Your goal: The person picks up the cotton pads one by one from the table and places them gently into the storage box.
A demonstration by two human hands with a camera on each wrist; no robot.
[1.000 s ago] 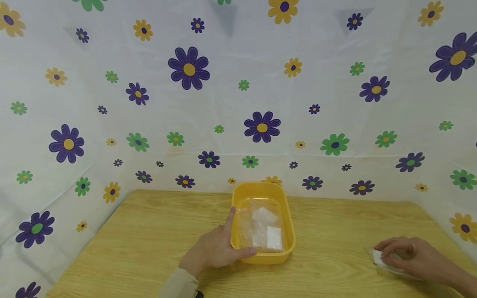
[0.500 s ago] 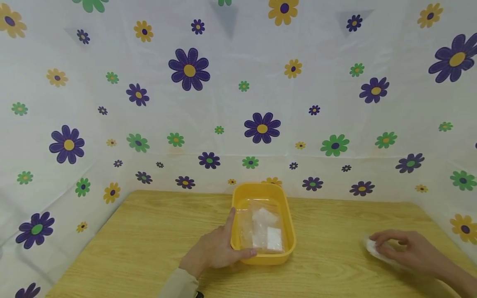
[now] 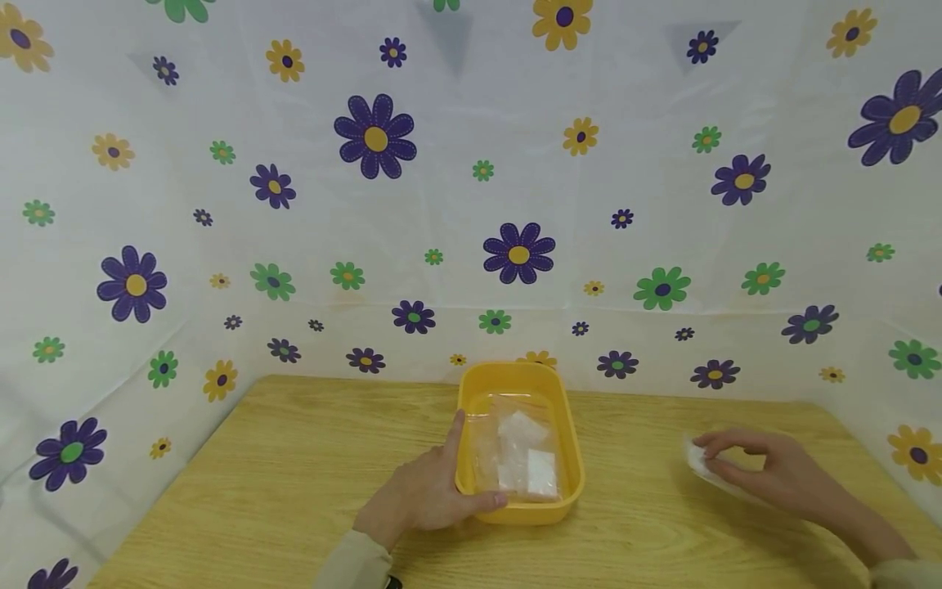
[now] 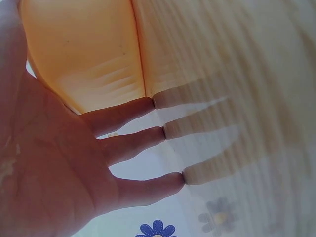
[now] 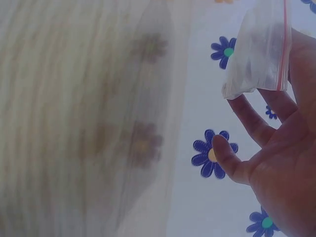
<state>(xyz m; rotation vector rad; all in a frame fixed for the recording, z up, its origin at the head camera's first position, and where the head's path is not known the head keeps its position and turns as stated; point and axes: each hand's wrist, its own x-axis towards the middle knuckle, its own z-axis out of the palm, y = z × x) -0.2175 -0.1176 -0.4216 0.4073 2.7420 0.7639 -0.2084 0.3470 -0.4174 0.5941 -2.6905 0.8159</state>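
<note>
My right hand (image 3: 783, 470) pinches a small clear zip-lock bag (image 5: 259, 52) with something white inside, between thumb and fingertips. In the right wrist view a red line marks the bag's seal, and the other fingers spread loosely. A yellow plastic bin (image 3: 576, 466) stands on the table and contains clear bags (image 3: 518, 450) with white contents. Against the bin's near left corner rests my left hand (image 3: 423, 491), its thumb along the front rim and index finger along the left side. The left wrist view shows straight fingers (image 4: 143, 192) with their tips on the tabletop.
The wood-grain table (image 3: 309, 458) reaches back to a white flowered curtain (image 3: 441, 196), which also surrounds both sides. The bin's far end stands close to this curtain.
My right hand has lifted the zip-lock bag off the table at the right and carried it leftward and slightly away from me. The left hand and the bin have stayed put.
</note>
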